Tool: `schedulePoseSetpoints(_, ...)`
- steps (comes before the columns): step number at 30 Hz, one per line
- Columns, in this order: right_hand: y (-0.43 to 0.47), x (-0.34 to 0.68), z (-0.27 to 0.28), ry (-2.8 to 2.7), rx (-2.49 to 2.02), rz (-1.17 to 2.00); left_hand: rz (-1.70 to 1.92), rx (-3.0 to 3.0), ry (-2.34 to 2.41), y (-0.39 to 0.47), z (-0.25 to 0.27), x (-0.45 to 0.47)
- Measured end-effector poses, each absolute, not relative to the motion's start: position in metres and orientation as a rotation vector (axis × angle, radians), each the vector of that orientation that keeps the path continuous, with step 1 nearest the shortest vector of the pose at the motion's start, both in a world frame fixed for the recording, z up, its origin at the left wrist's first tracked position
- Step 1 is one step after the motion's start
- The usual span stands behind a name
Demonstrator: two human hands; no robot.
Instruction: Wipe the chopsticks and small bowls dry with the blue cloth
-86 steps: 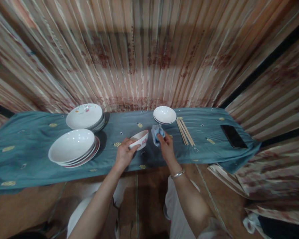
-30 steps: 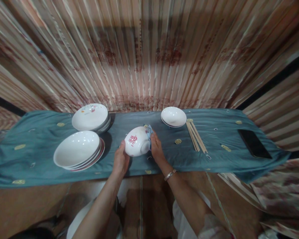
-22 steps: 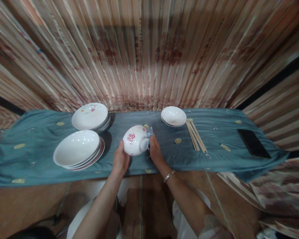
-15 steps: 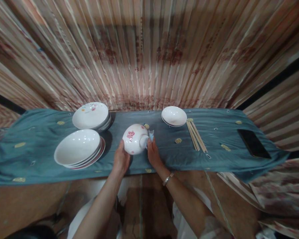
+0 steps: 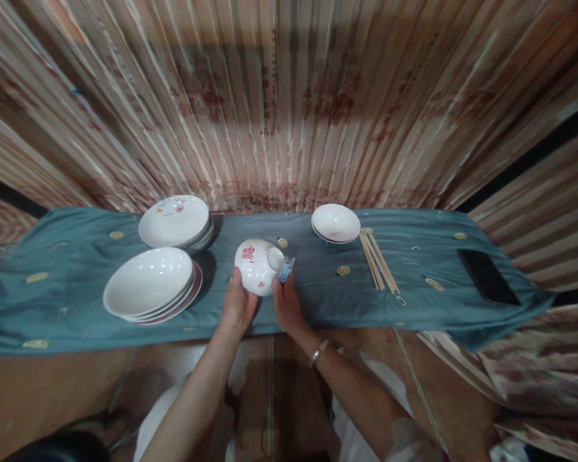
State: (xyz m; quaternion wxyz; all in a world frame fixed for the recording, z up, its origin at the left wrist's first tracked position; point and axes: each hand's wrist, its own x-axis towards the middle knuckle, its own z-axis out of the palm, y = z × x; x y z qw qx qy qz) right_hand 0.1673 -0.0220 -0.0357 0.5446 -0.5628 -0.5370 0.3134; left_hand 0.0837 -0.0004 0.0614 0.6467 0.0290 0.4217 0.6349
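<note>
A white bowl (image 5: 253, 269) with red characters on its outside is held above the table, tipped so that its foot ring faces right. My left hand (image 5: 239, 307) is closed on the bowl's rim from the near left side. A crumpled light-blue cloth (image 5: 286, 269) is pinched in my right hand (image 5: 288, 305), against the bowl beside the foot ring. Part of the cloth is hidden by the fingers, and the bowl's inside faces away from view. My right wrist wears a silver bracelet (image 5: 318, 353).
Stacked deep white dishes (image 5: 149, 282) and flower-patterned plates (image 5: 173, 221) stand at left. Small white bowls (image 5: 336, 222), several wooden chopsticks (image 5: 378, 262) and a black phone (image 5: 489, 277) lie to the right on the green tablecloth (image 5: 428, 256). A curtain (image 5: 289, 115) hangs behind.
The bowl has rotated in my left hand, bringing its red character upward and another small red mark into view. My right hand and the cloth have shifted slightly left along the bowl.
</note>
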Motion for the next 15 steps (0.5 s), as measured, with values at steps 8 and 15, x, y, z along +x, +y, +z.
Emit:
schedulePoseSetpoints(8,-0.035,0.157,-0.034,-1.307,-1.470,0.738,1.431,0.044,0.942,-0.002,0.069,0.089)
schedulePoseSetpoints(15,-0.048,0.152,-0.056,-1.549,-1.512,0.543,1.414,0.104,0.936,0.000,0.069,0.093)
